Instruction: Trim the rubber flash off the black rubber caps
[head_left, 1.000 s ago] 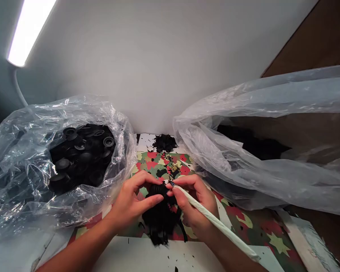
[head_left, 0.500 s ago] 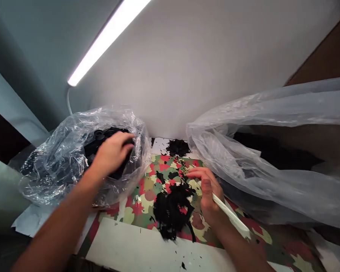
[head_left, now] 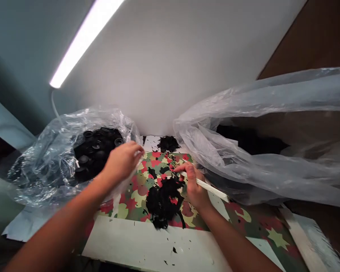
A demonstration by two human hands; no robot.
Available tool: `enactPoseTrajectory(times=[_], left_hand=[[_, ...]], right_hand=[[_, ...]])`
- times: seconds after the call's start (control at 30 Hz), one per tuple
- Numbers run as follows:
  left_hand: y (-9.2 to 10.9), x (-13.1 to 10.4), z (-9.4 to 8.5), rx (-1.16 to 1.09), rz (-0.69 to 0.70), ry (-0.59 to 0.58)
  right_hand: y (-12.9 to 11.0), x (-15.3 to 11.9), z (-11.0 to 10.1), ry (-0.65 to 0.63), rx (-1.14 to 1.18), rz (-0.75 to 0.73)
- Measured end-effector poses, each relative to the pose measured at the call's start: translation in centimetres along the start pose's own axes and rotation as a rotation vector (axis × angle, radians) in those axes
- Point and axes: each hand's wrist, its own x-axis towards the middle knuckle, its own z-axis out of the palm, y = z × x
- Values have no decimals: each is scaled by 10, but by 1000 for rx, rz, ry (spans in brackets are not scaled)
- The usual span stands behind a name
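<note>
My left hand [head_left: 124, 159] is at the right rim of a clear plastic bag [head_left: 51, 158], its fingers curled together; whatever they hold is hidden. Inside that bag lie several black round parts [head_left: 98, 145], some ring-shaped with holes. My right hand [head_left: 195, 185] grips a slim white stick-like tool [head_left: 212, 189], which slants back over the wrist; its working tip is not clear. Just left of this hand is a pile of black trimmings [head_left: 164, 200] on a camouflage-patterned cover [head_left: 136, 198].
A large translucent bag [head_left: 243, 170] lies open at right, with black material [head_left: 251, 139] inside. A smaller black heap [head_left: 168, 144] sits by the wall. A pale board [head_left: 147, 241] with black scraps runs along the front. A tube lamp [head_left: 85, 41] shines above left.
My left hand has come out of the left bag's opening toward the right, uncovering the black parts. My right hand still grips the white tool. The view has shifted slightly right.
</note>
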Motion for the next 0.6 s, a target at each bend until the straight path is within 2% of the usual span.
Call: enactPoseTrajectory(times=[0.07, 0.13, 0.27, 0.37, 0.43, 0.53, 0.6], left_hand=[[9, -8, 9, -38, 71, -7], [0, -8, 8, -8, 7, 59], [-50, 12, -14, 66, -197, 184], [-88, 32, -28, 46, -298, 187], [-103, 41, -35, 10, -340, 189], [-104, 39, -45, -18, -390, 278], [-89, 24, -50, -87, -420, 409]], right_hand=[[4, -1, 1, -6, -1, 38], [6, -3, 3, -17, 10, 69], [4, -4, 6, -69, 31, 65], [-1, -4, 7, -92, 15, 44], [-4, -4, 7, -100, 14, 44], [-6, -3, 7, -104, 19, 60], [-6, -3, 7, -107, 19, 70]])
